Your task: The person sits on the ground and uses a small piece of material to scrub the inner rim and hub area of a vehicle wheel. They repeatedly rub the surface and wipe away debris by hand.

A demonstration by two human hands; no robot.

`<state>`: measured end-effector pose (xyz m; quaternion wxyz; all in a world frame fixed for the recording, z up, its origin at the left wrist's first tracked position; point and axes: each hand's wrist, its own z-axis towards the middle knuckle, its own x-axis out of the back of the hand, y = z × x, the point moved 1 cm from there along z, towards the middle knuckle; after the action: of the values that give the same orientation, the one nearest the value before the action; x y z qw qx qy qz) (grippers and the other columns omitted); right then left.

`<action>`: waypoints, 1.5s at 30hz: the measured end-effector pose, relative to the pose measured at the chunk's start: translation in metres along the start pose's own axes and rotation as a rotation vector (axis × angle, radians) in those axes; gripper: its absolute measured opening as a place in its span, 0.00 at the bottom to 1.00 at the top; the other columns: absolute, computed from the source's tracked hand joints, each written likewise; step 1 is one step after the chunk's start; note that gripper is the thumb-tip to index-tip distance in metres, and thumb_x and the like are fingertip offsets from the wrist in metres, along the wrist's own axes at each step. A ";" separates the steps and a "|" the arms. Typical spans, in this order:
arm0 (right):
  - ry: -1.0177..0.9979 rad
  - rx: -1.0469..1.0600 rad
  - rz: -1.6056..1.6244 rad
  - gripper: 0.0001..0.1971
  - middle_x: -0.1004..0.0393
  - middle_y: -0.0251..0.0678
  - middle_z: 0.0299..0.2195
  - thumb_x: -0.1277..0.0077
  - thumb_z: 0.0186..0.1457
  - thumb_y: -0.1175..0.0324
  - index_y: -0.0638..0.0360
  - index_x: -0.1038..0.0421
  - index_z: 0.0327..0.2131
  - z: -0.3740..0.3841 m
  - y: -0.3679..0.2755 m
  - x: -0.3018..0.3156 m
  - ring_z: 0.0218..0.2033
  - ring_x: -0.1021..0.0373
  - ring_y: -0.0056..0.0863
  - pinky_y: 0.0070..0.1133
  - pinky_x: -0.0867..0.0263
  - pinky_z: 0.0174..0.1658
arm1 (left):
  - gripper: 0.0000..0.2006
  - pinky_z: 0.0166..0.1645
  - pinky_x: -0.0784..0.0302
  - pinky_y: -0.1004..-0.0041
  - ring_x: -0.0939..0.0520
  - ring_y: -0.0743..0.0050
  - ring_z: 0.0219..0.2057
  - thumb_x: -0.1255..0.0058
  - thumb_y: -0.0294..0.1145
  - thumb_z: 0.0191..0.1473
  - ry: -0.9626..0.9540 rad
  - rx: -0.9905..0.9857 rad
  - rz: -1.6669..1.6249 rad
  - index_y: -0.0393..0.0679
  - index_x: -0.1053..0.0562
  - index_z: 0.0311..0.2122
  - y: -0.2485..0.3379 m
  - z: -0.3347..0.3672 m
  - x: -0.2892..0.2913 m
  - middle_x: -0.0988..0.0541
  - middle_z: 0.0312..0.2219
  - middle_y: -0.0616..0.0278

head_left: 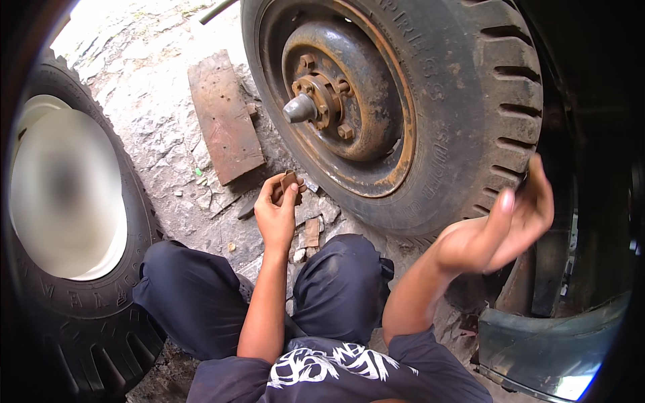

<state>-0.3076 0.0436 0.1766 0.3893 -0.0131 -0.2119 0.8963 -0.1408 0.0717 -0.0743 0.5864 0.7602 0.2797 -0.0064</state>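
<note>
My left hand (pixel 274 213) is closed in a pinch on a small brown flat piece (pixel 288 181), perhaps wood or rusty metal; I cannot tell which. It is in front of the lower edge of a large wheel (pixel 443 87) with a thick black tyre and a rusty rim. A grey conical hub end (pixel 300 108) sticks out of the rusty hub, which has several bolts around it. My right hand (pixel 500 225) is raised beside the tyre's tread at the right, open, its thumb apart from the fingers. Whether its fingertips touch the tread is unclear.
A brown board (pixel 226 121) lies on the rough, broken ground (pixel 158 87). Stone chips and a small wooden scrap (pixel 312 232) are scattered near my knees. Another tyre with a whitish rim (pixel 114 188) stands at the left. A dark, glossy vehicle panel (pixel 551 346) is at the lower right.
</note>
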 end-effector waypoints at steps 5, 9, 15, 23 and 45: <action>-0.360 0.076 0.365 0.26 0.25 0.50 0.53 0.46 0.59 0.69 0.65 0.33 0.60 -0.094 -0.019 -0.025 0.57 0.27 0.46 0.49 0.42 0.71 | 0.12 0.46 0.15 0.72 0.11 0.72 0.44 0.43 0.24 0.68 -0.009 -0.042 -0.071 0.29 0.24 0.52 0.024 0.058 -0.022 0.11 0.43 0.51; -0.624 -0.278 0.513 0.26 0.28 0.51 0.56 0.47 0.59 0.71 0.69 0.34 0.60 -0.129 -0.028 -0.047 0.58 0.29 0.41 0.44 0.44 0.72 | 0.14 0.50 0.17 0.74 0.13 0.73 0.44 0.37 0.25 0.65 0.015 -0.263 -0.182 0.29 0.21 0.52 0.063 0.078 -0.034 0.12 0.43 0.54; -0.791 -0.481 0.370 0.36 0.36 0.49 0.65 0.42 0.65 0.68 0.69 0.45 0.71 -0.135 -0.012 -0.055 0.66 0.37 0.38 0.37 0.41 0.71 | 0.16 0.45 0.15 0.74 0.13 0.74 0.38 0.29 0.21 0.56 -0.070 -0.083 -0.250 0.31 0.19 0.49 0.046 0.022 -0.015 0.12 0.39 0.56; -0.735 -1.115 0.648 0.31 0.29 0.48 0.61 0.48 0.73 0.72 0.69 0.46 0.73 -0.118 0.017 -0.008 0.64 0.31 0.33 0.29 0.28 0.62 | 0.11 0.44 0.15 0.73 0.12 0.74 0.36 0.29 0.21 0.55 -0.654 0.031 -0.294 0.31 0.18 0.43 0.051 0.037 -0.031 0.12 0.35 0.57; -0.764 -1.049 0.576 0.11 0.24 0.29 0.40 0.40 0.70 0.66 0.59 0.32 0.46 -0.099 0.009 -0.059 0.41 0.28 0.14 0.17 0.30 0.46 | 0.30 0.50 0.20 0.75 0.15 0.77 0.43 0.29 0.23 0.56 -0.668 -0.061 -0.566 0.36 0.30 0.62 0.069 0.057 0.018 0.16 0.40 0.61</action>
<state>-0.2541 0.0333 0.0745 -0.0223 0.0609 -0.7253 0.6853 -0.0780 0.0170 -0.0373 0.6420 0.5922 0.2721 -0.4039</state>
